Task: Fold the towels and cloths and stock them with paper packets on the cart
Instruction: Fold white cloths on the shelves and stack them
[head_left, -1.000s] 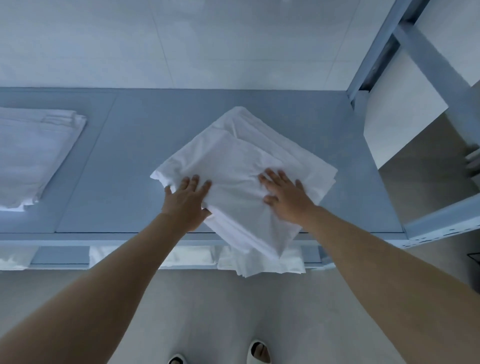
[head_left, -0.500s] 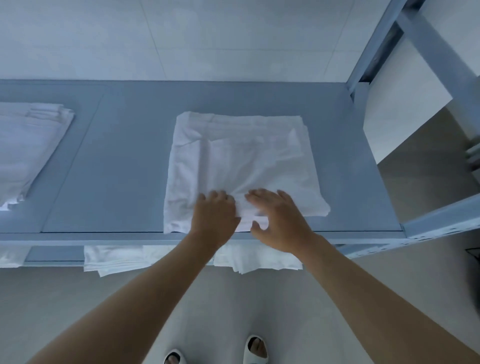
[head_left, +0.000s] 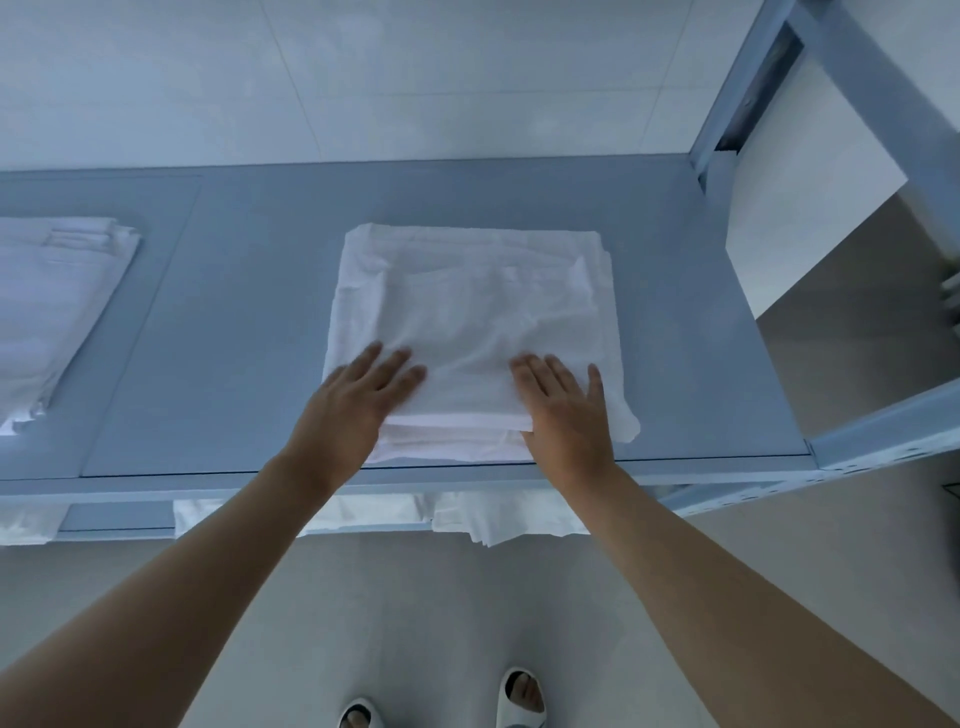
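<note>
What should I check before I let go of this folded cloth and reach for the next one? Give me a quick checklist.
1. Folded cloth lies fully on the top shelf: ok.
2. Left hand flat, gripping nothing: ok.
3. Right hand flat, gripping nothing: ok.
4. Edges aligned: not ok, the near right corner juts out.
5. Clear of the other stack at left: ok.
6. Paper packets stocked: cannot tell, none in view.

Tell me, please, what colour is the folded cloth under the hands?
Plain white, with no pattern; the folded cloth shows best in the head view.
</note>
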